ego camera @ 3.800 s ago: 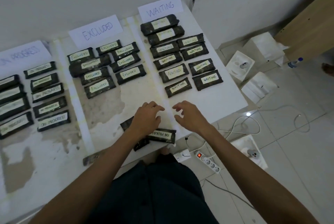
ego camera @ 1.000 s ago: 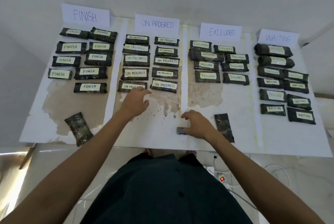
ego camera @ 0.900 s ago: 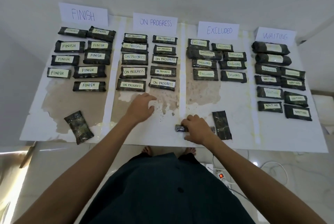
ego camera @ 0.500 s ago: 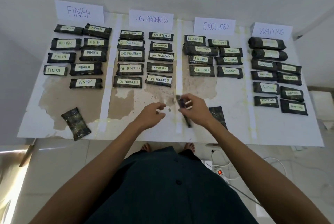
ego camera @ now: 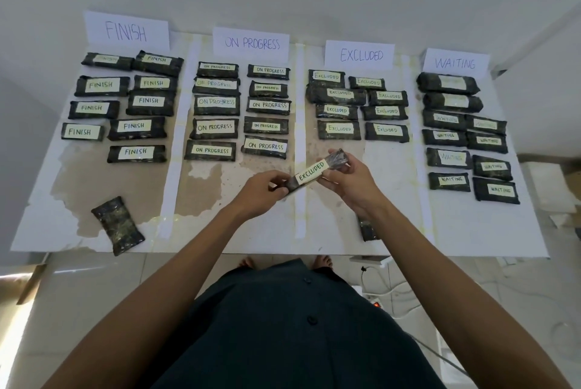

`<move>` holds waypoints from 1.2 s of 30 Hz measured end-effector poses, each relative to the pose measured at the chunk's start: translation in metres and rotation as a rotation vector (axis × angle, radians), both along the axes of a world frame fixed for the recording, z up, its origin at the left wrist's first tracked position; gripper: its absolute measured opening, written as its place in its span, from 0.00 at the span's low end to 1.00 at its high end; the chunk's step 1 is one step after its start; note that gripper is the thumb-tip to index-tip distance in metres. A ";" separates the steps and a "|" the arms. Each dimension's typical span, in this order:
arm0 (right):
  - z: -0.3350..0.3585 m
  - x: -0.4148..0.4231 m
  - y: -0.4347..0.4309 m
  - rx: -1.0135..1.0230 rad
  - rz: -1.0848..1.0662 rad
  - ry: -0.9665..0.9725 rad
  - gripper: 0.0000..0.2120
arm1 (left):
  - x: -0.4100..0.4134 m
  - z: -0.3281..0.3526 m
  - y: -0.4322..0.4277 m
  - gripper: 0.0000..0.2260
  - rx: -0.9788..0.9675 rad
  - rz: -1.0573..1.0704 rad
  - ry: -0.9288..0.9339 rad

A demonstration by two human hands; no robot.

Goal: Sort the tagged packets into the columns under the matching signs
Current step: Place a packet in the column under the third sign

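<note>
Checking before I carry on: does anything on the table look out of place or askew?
Yes. A tilted packet, no tag showing, lies near the front edge below the FINISH rows; a second packet, tag unseen, is half hidden under the right forearm.

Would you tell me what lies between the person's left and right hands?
In the head view, a packet tagged EXCLUDED, its ends held by the left hand and right hand.

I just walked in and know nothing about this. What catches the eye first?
The left hand and right hand grip a dark packet tagged EXCLUDED over the table. Beyond it, tagged packets lie in four columns under the FINISH sign, ON PROGRESS sign, EXCLUDED sign and WAITING sign. Two show no tag by the front edge: the left packet and, partly under the forearm, the right packet.
</note>
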State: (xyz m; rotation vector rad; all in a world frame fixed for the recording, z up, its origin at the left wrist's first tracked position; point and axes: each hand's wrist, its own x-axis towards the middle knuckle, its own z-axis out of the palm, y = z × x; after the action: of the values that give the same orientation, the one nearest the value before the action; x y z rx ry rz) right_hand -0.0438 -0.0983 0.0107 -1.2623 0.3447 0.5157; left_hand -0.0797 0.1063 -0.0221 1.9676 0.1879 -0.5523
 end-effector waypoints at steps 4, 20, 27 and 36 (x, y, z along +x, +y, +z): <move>-0.004 0.001 -0.008 -0.245 -0.015 -0.053 0.22 | 0.010 -0.002 -0.005 0.12 -0.002 0.014 -0.034; -0.050 0.062 -0.080 -1.178 0.391 -0.485 0.19 | 0.082 -0.038 -0.071 0.18 0.107 0.076 -0.253; -0.079 0.093 -0.083 -1.165 0.383 -0.422 0.20 | 0.112 -0.066 -0.085 0.16 0.301 0.006 -0.429; -0.093 0.097 -0.085 -1.155 0.489 -0.472 0.22 | 0.108 -0.076 -0.087 0.18 0.491 -0.029 -0.451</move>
State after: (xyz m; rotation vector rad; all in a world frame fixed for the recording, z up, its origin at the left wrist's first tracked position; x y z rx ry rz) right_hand 0.0530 -0.1830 -0.0826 -2.5655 -0.1272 0.3958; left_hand 0.0281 0.0193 -0.0978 2.5193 0.0078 -0.0647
